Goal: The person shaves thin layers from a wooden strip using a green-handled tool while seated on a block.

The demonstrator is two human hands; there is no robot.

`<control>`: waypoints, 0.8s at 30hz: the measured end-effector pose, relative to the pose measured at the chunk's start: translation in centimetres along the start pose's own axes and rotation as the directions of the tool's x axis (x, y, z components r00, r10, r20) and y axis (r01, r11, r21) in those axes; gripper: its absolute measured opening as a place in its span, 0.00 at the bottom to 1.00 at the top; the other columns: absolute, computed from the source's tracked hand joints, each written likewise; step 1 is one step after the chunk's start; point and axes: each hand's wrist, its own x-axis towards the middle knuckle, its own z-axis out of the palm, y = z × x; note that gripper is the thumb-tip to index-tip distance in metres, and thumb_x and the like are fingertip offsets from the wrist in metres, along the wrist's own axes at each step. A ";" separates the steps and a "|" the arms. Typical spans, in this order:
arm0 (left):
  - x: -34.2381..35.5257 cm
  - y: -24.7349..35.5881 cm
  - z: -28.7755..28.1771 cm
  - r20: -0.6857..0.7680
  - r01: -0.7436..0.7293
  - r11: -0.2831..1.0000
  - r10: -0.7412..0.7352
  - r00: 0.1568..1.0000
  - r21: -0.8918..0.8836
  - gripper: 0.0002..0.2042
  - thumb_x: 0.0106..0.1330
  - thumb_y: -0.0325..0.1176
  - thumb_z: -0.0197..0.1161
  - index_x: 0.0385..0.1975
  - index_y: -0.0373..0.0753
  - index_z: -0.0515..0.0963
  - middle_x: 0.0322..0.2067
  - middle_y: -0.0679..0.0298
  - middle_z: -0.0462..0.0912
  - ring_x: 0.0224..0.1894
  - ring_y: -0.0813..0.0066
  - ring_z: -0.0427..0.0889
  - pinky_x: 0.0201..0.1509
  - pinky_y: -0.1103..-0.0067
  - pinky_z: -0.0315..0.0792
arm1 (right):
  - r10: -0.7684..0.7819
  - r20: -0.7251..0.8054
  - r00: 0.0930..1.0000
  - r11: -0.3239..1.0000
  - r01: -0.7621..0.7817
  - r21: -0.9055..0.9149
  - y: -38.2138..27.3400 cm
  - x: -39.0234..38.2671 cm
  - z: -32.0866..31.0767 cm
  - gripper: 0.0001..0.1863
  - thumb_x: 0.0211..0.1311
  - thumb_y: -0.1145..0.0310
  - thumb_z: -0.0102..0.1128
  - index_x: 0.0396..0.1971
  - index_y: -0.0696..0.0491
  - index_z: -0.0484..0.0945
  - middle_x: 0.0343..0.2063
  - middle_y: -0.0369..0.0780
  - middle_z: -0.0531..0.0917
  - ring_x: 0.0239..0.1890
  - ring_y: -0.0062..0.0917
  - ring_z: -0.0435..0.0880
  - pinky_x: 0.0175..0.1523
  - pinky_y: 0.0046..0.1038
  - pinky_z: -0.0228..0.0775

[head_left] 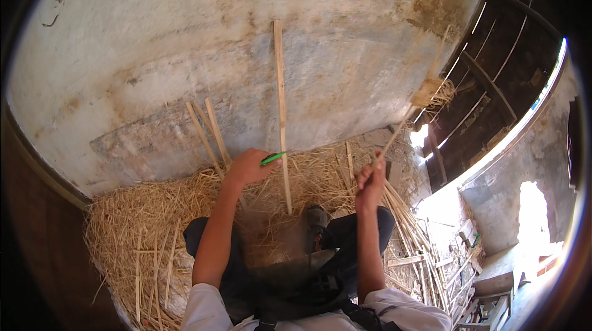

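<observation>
My left hand [246,167] is closed around a slim green-and-black tool [272,159], its exact kind unclear. The tool points right and reaches a long, flat wooden strip [280,84] that leans upright against the wall; I cannot tell whether they touch. To the right, my raised right hand [370,186] grips a thin wooden stick [391,138] slanting up and away to the right. Where that stick ends is hard to make out against the tan straw clump [435,93] by the dark door.
Loose straw [129,226] covers the floor around my bent legs. Several strips [200,130] lean on the stained wall [185,35] at left. More long strips [410,226] lie piled right of my knee. A dark slatted door [493,66] stands at far right.
</observation>
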 end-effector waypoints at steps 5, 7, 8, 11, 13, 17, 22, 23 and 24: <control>0.3 0.6 0.2 0.018 -0.006 0.998 0.005 1.000 0.066 0.28 0.78 0.63 0.62 0.41 0.40 0.91 0.20 0.58 0.81 0.20 0.65 0.77 0.29 0.63 0.71 | 0.469 0.148 0.871 0.883 -0.455 -0.117 7.5 1.3 -1.6 0.21 0.87 0.55 0.46 0.66 0.51 0.76 0.23 0.26 0.66 0.18 0.14 0.61 0.32 0.22 0.63; 0.1 0.2 0.4 -0.003 -0.002 0.995 0.002 1.000 0.101 0.29 0.77 0.64 0.61 0.39 0.39 0.91 0.19 0.58 0.80 0.20 0.64 0.77 0.29 0.63 0.71 | 0.377 0.068 0.924 0.926 -0.376 -0.026 7.9 0.2 -2.3 0.21 0.87 0.54 0.45 0.64 0.51 0.77 0.23 0.27 0.67 0.18 0.15 0.61 0.33 0.24 0.63; -0.1 -0.1 0.5 0.000 0.007 0.998 -0.007 1.000 0.069 0.30 0.77 0.64 0.61 0.38 0.39 0.90 0.18 0.58 0.79 0.20 0.64 0.77 0.28 0.63 0.71 | 0.337 0.013 0.941 0.941 -0.337 0.012 7.4 -0.6 -2.3 0.21 0.88 0.54 0.45 0.63 0.51 0.77 0.24 0.28 0.67 0.19 0.15 0.62 0.34 0.24 0.64; -0.6 -0.6 0.5 0.035 0.035 0.999 -0.036 0.999 0.039 0.32 0.77 0.65 0.60 0.33 0.37 0.89 0.17 0.58 0.77 0.20 0.63 0.76 0.28 0.63 0.71 | -0.019 -0.124 0.992 0.999 0.024 0.043 6.5 -1.0 -0.5 0.20 0.86 0.52 0.45 0.57 0.52 0.77 0.22 0.31 0.68 0.19 0.17 0.61 0.29 0.23 0.62; -0.1 0.4 0.0 0.083 0.038 0.994 -0.046 0.995 0.101 0.32 0.78 0.65 0.60 0.31 0.36 0.88 0.16 0.58 0.75 0.19 0.64 0.76 0.28 0.63 0.71 | -0.194 -0.223 0.955 0.965 0.227 0.134 6.2 0.4 0.2 0.17 0.86 0.53 0.46 0.53 0.52 0.75 0.21 0.31 0.67 0.18 0.18 0.63 0.27 0.24 0.61; 0.2 0.7 0.5 0.045 -0.011 0.995 0.007 0.999 0.097 0.32 0.78 0.65 0.60 0.29 0.36 0.86 0.16 0.59 0.76 0.19 0.65 0.74 0.28 0.63 0.71 | 0.395 0.118 0.911 0.895 -0.352 -0.274 6.8 0.9 -1.9 0.15 0.85 0.54 0.47 0.49 0.51 0.74 0.20 0.31 0.65 0.19 0.18 0.62 0.27 0.25 0.58; 0.3 -0.1 1.1 0.018 0.015 0.998 -0.014 1.000 -0.066 0.29 0.81 0.60 0.58 0.35 0.35 0.88 0.17 0.59 0.76 0.19 0.63 0.74 0.29 0.62 0.70 | 0.428 -0.028 0.903 0.903 -0.428 -0.016 7.1 -2.4 -2.1 0.15 0.87 0.56 0.47 0.50 0.52 0.75 0.21 0.29 0.63 0.19 0.15 0.58 0.25 0.22 0.53; 0.2 0.3 1.2 -0.004 -0.001 0.998 0.001 1.000 -0.056 0.28 0.82 0.59 0.58 0.36 0.35 0.88 0.17 0.58 0.76 0.19 0.62 0.74 0.29 0.61 0.70 | 0.412 -0.037 0.911 0.910 -0.413 -0.031 6.7 -3.1 -2.2 0.15 0.87 0.56 0.47 0.50 0.52 0.75 0.21 0.29 0.63 0.19 0.15 0.59 0.25 0.22 0.53; 0.3 1.0 0.8 -0.027 -0.025 0.999 0.024 0.999 -0.042 0.28 0.82 0.57 0.58 0.38 0.35 0.88 0.18 0.58 0.76 0.19 0.62 0.74 0.29 0.61 0.70 | 0.387 -0.047 0.921 0.920 -0.389 -0.043 6.4 -3.5 -2.3 0.14 0.87 0.56 0.47 0.50 0.52 0.75 0.21 0.29 0.63 0.20 0.14 0.59 0.24 0.21 0.53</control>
